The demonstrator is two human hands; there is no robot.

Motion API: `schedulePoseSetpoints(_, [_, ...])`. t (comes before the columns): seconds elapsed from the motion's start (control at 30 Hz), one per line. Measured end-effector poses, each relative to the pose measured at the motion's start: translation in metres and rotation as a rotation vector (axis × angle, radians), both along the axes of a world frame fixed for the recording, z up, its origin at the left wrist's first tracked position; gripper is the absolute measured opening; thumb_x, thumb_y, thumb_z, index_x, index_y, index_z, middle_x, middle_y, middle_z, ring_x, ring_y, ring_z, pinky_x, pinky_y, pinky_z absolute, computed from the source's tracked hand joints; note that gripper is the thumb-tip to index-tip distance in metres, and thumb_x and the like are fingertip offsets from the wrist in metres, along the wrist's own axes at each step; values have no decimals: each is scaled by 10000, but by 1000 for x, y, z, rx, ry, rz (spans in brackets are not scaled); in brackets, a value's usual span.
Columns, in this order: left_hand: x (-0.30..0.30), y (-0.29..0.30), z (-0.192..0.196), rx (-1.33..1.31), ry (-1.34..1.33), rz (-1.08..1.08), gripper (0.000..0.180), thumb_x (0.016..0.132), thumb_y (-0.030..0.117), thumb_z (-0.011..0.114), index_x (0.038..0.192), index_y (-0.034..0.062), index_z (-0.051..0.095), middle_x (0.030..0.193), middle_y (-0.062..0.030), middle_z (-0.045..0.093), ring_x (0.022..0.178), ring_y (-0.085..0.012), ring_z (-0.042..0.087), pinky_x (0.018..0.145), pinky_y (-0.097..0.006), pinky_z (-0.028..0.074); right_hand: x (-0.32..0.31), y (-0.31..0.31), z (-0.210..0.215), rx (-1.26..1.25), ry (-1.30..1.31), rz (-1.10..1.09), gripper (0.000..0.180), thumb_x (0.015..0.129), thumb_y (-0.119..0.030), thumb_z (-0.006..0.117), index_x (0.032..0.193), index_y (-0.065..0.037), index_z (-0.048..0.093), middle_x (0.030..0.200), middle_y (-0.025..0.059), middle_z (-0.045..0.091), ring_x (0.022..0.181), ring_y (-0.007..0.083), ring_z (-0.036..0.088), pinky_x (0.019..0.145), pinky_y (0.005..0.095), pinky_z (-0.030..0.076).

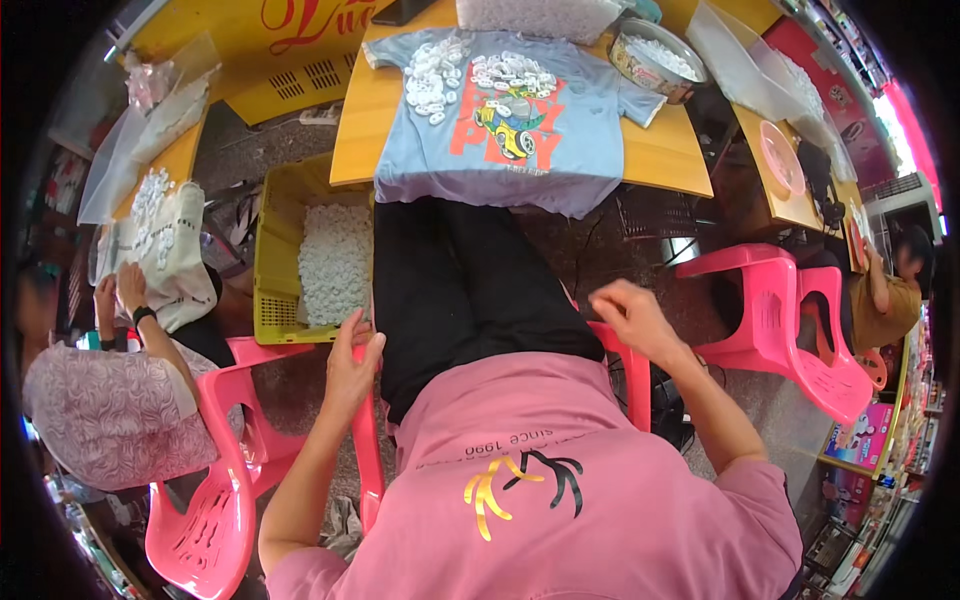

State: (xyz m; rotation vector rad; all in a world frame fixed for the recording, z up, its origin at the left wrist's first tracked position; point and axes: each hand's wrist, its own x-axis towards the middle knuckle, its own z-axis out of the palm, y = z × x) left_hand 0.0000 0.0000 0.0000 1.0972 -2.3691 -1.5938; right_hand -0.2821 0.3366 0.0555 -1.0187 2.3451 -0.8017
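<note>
My left hand [352, 368] is beside my left thigh, near the arm of my pink plastic chair [366, 455]. Its thumb and fingers are apart, and I see nothing in it. Over the chair's other arm, my right hand [637, 318] hangs with fingers curled inward and no object showing. Ahead of me, a light blue T-shirt [420, 160] with a printed front drapes over the edge of a wooden table [675, 160]. Small white plastic pieces [432, 80] lie on it in two heaps. A yellow crate [275, 255] with many more white pieces [335, 265] stands to my left.
A round tin [655, 60] of white pieces and a clear bin [540, 18] sit at the table's back. To the left, a person [125, 400] works over a cloth. Pink chairs [765, 310] and another person [890, 290] are at the right.
</note>
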Motion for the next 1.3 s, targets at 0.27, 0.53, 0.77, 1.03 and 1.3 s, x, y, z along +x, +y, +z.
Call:
schedulePoseSetpoints(0.27, [-50,-20,39,-308,189,-109,507,893,44,593,1373,22,431,1272,-151,534,1172,-239,539,1002,-361,420,-127,-148,49,-479,363,73,131,903,-80,622,985,16,657,853,120,651,737,176,617,660,286,473])
schedulePoseSetpoints(0.53, [-189,-20,106,-486,558,-279,275,890,1,578,1165,1,594,991,-145,616,827,-236,629,726,-313,496,-160,-237,23,-225,665,71,212,848,-250,662,956,-69,687,922,101,666,832,287,650,706,380,510])
schedulePoseSetpoints(0.77, [-326,-48,99,-608,610,-403,200,892,66,604,1080,13,645,936,-162,668,813,-252,654,700,-330,507,-164,-223,21,-331,593,23,162,841,-209,671,930,-73,680,926,95,663,812,296,646,693,382,505])
schedulePoseSetpoints(1.03, [-367,-60,80,-854,391,-598,146,851,123,592,949,27,643,858,-172,631,816,-349,628,708,-417,490,-167,-207,23,-331,602,64,158,856,-188,654,956,-67,668,907,104,651,793,316,636,685,387,501])
schedulePoseSetpoints(1.3, [-346,-59,91,-141,405,-419,181,864,132,655,1007,21,638,855,-76,661,765,-172,622,693,-320,498,-162,-212,24,-448,596,54,199,871,-171,656,1034,-58,665,904,103,657,752,244,643,665,341,503])
